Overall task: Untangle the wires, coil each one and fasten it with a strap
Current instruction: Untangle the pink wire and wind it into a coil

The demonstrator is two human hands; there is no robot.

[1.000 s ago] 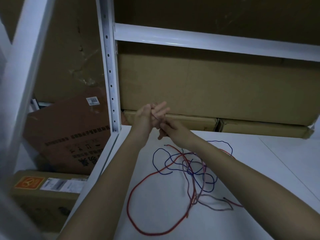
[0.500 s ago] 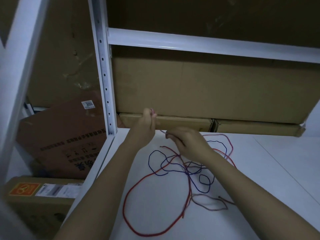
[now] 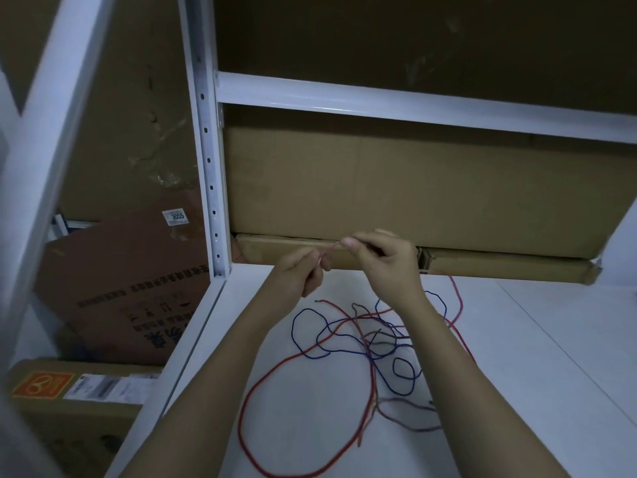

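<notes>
Raising right hand [image 3: 386, 260], stretching pink wire [image 3: 329, 249].

Cardboard boxes [image 3: 396, 188] behind a white shelf [image 3: 551, 339], metal upright [image 3: 206, 150]

Both hands [image 3: 344, 267] and forearms bare, no sleeves showing

Tangled wires [image 3: 372, 343] lie on the shelf [image 3: 534, 357], between both forearms. Left hand [image 3: 300, 276] and right hand [image 3: 386, 260] raised above them, near the shelf's back. Cardboard boxes [image 3: 396, 188] behind. Upright post [image 3: 210, 188] at left; more boxes [image 3: 113, 291] beyond, lower.
</notes>
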